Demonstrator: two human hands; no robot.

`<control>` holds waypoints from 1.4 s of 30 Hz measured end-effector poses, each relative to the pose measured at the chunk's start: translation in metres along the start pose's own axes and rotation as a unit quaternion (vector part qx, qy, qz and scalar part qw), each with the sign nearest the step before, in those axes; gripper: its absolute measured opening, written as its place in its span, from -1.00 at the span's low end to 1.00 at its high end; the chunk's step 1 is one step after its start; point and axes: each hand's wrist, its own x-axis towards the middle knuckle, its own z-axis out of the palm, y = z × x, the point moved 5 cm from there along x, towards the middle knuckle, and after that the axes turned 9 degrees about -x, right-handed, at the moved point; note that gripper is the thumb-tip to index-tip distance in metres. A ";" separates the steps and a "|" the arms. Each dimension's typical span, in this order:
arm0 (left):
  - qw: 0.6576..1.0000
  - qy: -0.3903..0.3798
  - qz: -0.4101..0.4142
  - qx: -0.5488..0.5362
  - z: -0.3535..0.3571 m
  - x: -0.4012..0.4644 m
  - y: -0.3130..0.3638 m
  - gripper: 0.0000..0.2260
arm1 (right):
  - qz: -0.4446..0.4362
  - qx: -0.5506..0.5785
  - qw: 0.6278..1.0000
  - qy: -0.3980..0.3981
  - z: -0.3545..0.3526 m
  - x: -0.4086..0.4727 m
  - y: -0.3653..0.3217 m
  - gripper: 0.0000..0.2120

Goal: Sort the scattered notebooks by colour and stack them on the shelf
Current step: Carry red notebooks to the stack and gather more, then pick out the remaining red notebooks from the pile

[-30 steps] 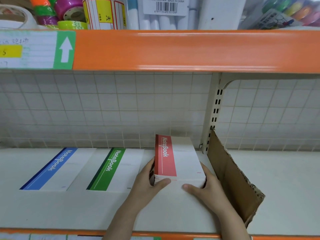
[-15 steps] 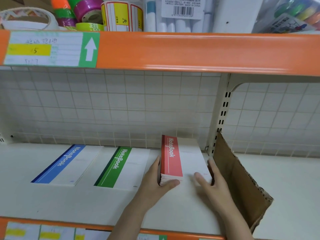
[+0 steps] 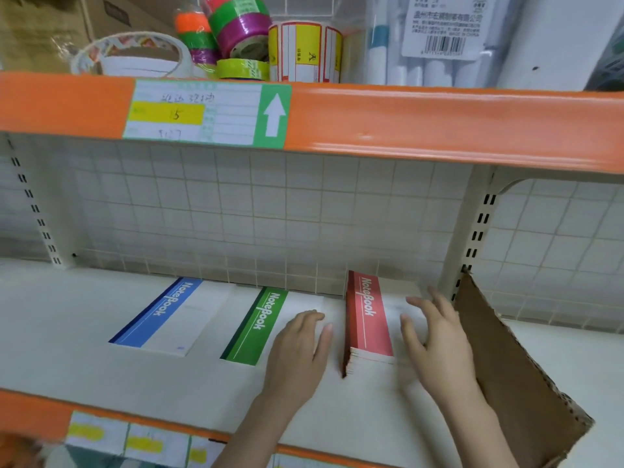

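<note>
On a white shop shelf [image 3: 101, 332] with an orange front edge, seen from the head camera, three lots of notebooks lie flat in a row, each with "NoteBook" printed on a coloured band. Farthest left is a white notebook with a blue band [image 3: 169, 317]. Beside it, apart from it, lies a white notebook with a green band [image 3: 256, 327]. To the right stands a thick stack of white notebooks with red bands [image 3: 369, 319], its near edge showing many layers.

The left hand [image 3: 299, 349] rests palm down, fingers spread loosely, over the right part of the green notebook, just beside the red stack but not gripping it. The right hand [image 3: 435, 336] hovers over the white right side of the red stack with fingers apart and slightly blurred; whether it touches the cover cannot be told. Neither hand holds anything.

A brown corrugated cardboard divider [image 3: 513, 366] stands tilted just right of the right hand. Behind is a white wire grid back panel [image 3: 270, 204]. Above, an orange shelf rail [image 3: 439, 123] carries a white price label with a green arrow [image 3: 206, 113], and over it sit colourful tape rolls [image 3: 236, 32].
</note>
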 end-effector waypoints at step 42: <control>0.870 0.094 -0.351 0.332 -0.507 -0.203 -0.327 -0.63 | -0.496 0.106 0.799 -0.324 0.292 -0.196 -0.608 -0.66</control>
